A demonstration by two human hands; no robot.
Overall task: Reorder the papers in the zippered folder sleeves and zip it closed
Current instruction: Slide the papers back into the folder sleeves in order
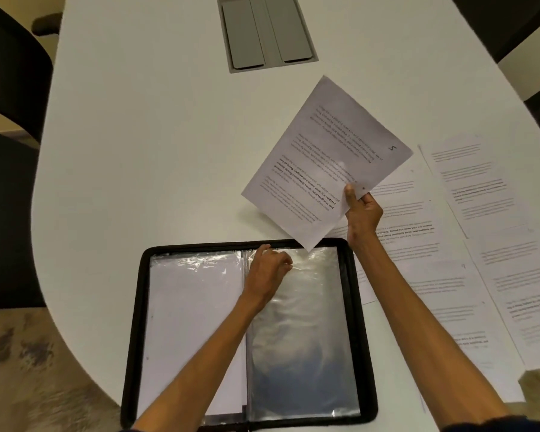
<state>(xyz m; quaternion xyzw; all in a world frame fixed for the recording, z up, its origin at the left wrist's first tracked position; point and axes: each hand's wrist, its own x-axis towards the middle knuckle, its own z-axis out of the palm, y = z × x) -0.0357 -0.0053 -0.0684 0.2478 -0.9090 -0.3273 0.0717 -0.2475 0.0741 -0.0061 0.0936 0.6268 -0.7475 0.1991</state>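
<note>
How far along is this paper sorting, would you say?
Roughly midway, I'd guess. Done: the left sleeve of the open folder already holds a sheet. In hand: the right hand holds up the page marked 5, while the left hand works at the top of the empty right sleeve. Left: several loose pages lie on the table, and the folder is unzipped.

White rounded counter [144, 157]. Grey recessed cable hatch [267, 32] with two flaps set into it near far edge. Dark chair [10, 67] at left, armrest showing. Patterned beige-grey carpet [28, 353] below counter edge, lower left.
</note>
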